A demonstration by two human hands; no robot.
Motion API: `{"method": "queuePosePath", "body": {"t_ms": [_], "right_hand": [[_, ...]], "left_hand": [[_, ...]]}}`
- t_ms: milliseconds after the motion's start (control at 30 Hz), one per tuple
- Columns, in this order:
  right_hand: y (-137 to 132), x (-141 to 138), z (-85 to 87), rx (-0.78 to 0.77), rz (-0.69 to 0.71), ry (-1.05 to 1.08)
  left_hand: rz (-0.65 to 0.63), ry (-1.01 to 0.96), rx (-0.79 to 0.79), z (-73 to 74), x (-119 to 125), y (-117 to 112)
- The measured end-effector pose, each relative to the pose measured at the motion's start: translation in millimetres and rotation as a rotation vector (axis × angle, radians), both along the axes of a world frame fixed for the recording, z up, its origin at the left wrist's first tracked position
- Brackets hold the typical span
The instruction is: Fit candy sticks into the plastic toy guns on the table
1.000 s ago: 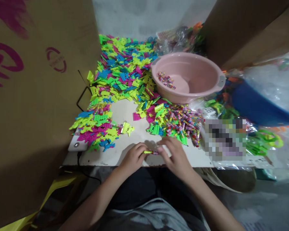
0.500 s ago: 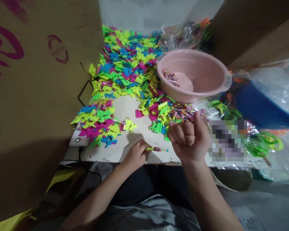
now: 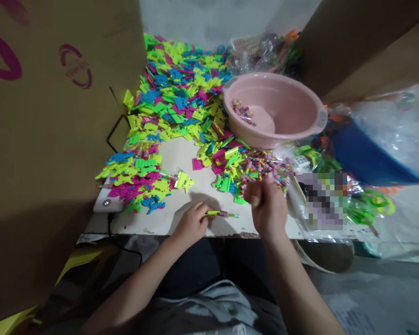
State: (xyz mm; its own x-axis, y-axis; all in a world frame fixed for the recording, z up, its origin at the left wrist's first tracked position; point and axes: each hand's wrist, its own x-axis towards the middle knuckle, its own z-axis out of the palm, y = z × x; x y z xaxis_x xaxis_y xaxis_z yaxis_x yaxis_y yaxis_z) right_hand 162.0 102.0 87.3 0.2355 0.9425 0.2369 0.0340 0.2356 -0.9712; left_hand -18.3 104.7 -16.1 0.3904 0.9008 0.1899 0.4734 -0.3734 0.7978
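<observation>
Pinched in the fingers of my left hand (image 3: 192, 221) is a slim pencil-like stick (image 3: 223, 214), yellow-green at the held end, with a patterned pink middle and a clear tip holding coloured bits. It points right, just above the table's front edge. My right hand (image 3: 269, 204) is a closed fist right of the stick's tip; whatever lies inside the fingers is hidden. Beyond that fist is a heap of small pink, red and yellow patterned pieces (image 3: 265, 163). Left of my left hand lies a smaller pile of neon plastic shapes (image 3: 136, 177), some with sticks attached.
A large heap of neon plastic shapes (image 3: 181, 88) covers the back of the table. The pink basin (image 3: 296, 111) holds a few small pieces. Cardboard boxes (image 3: 63, 153) wall both sides. A white device (image 3: 108, 203) with a cable, plastic bags and a blue container (image 3: 366, 153) are around.
My right fist has turned over, its thumb no longer pointing up, and come slightly nearer the stick. My left hand keeps its hold on the stick. The whole view has shifted slightly.
</observation>
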Motion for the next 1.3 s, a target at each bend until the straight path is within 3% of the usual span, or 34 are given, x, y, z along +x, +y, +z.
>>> {"method": "queuePosePath", "body": {"t_ms": [67,133,200,300,467,667,933,1033,1167,1233,1300], "right_hand": [[-11.3,5.1,-17.5,-0.013,-0.021,-0.505],[-24.1,4.3,-39.4,0.006,0.052,-0.937],[-35.4,-0.2,-57.8,0.034,0.127,-1.203],[-44.0,-9.3,-73.3,0.006,0.199,-1.383],[-39.2,-20.6,-84.7,-0.121,0.245,-1.319],[-40.0,-25.1,-88.1,-0.171,0.203,-1.164],[-43.6,-35.1,-90.4,-0.14,0.17,-1.16],[-46.2,-29.3,-86.4,-0.115,0.205,-1.062],[-49.0,3.2,-78.7,-0.049,0.146,-0.87],[-48.2,27.7,-78.5,-0.03,-0.026,-0.916],[-45.1,51.6,-81.0,-0.036,-0.204,-1.017]], "left_hand": [[0.032,-0.044,-0.036,1.7,-0.7,1.7],[0.057,-0.081,-0.073,2.9,-2.4,3.7],[0.063,-0.104,-0.112,4.0,-4.0,5.3],[0.052,-0.113,-0.157,6.8,-3.5,6.5],[0.09,-0.101,-0.171,11.5,3.3,6.4],[0.118,-0.088,-0.168,10.9,5.5,8.6],[0.116,-0.068,-0.167,10.5,5.9,14.7],[0.122,-0.051,-0.146,12.4,5.4,12.9],[0.154,-0.041,-0.077,33.9,-12.0,14.2],[0.216,-0.021,0.016,56.1,-30.9,20.9],[0.35,0.125,0.215,82.8,-53.8,32.9]]}}
